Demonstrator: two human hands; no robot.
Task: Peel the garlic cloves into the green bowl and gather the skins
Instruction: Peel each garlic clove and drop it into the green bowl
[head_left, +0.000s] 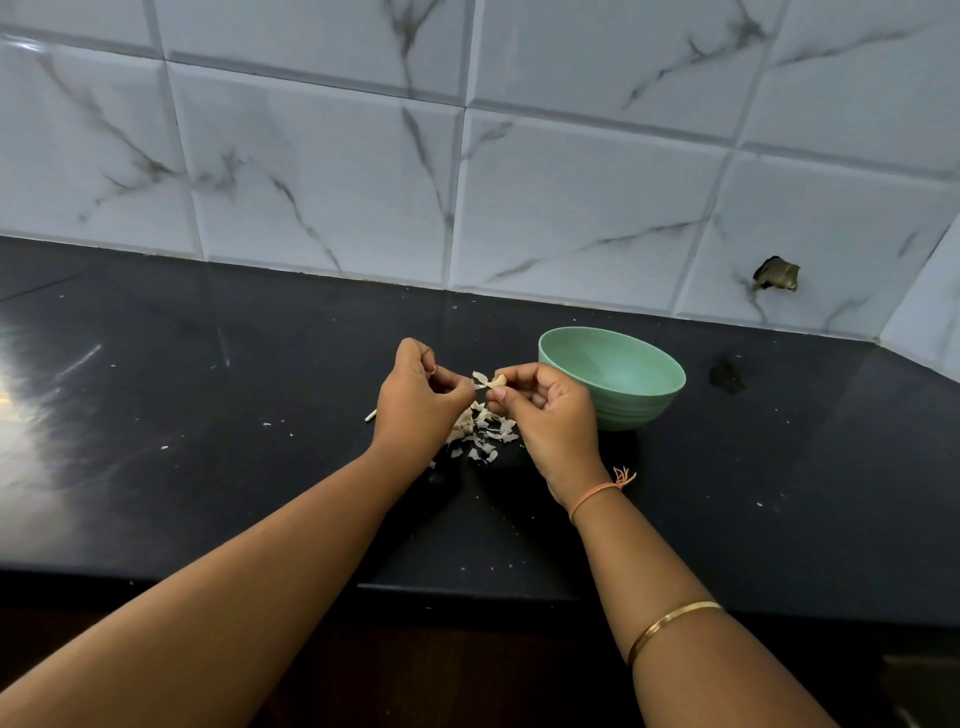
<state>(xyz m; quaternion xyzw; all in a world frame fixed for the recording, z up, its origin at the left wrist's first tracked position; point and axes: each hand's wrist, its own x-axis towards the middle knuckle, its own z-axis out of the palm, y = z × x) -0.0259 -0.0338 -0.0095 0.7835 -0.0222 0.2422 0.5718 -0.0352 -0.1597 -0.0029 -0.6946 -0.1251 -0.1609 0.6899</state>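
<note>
Head view: right grip (545, 410) pinches the garlic clove (498, 383), left grip (421, 400) pinches its skin (479, 378); a slip could drop it into the skin pile (485, 436), missing the green bowl (613, 358).

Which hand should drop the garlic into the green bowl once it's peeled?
Right, probably. The right hand pinches the clove and sits just beside the bowl. The left hand is on the far side from the bowl, pinching the skin.

A pale garlic clove (497, 382) is held above scattered white skins (485, 436), just beside the upright green bowl (628, 410).
</note>
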